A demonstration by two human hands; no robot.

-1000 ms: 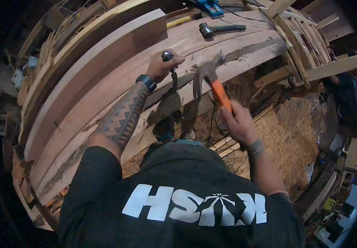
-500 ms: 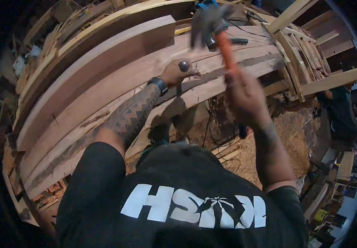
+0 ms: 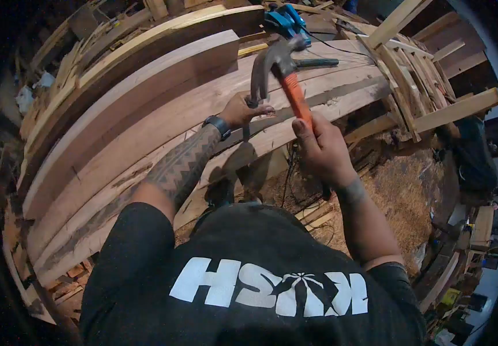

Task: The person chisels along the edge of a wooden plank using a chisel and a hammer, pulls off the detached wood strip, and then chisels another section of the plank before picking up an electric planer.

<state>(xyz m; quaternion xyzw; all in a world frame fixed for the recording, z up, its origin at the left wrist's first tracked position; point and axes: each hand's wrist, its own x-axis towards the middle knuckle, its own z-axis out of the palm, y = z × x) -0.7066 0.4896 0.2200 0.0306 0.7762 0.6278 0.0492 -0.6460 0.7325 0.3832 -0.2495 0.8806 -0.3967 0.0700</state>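
Observation:
My right hand (image 3: 325, 151) is closed round the orange handle of a claw hammer (image 3: 295, 95). The hammer's dark metal head is raised near my left hand and partly covers it. My left hand (image 3: 238, 111) is wrapped round an upright tool with a rounded metal top, now mostly hidden behind the hammer head. It stands over a dark-streaked plank (image 3: 341, 92) on the wooden workpiece. A second hammer or mallet lies beyond, its dark handle (image 3: 317, 62) showing and its head covered by the raised hammer.
A blue power tool (image 3: 285, 20) with a cord lies at the back. Curved boards (image 3: 139, 95) stand at the left. A slatted wooden frame (image 3: 402, 86) is at the right, with sawdust (image 3: 399, 190) below it. A person in dark clothing (image 3: 475, 155) is at the far right.
The orange hammer rose from beside the plank, then dropped somewhat toward my left hand. My left hand still grips the upright tool, and the view has shifted slightly.

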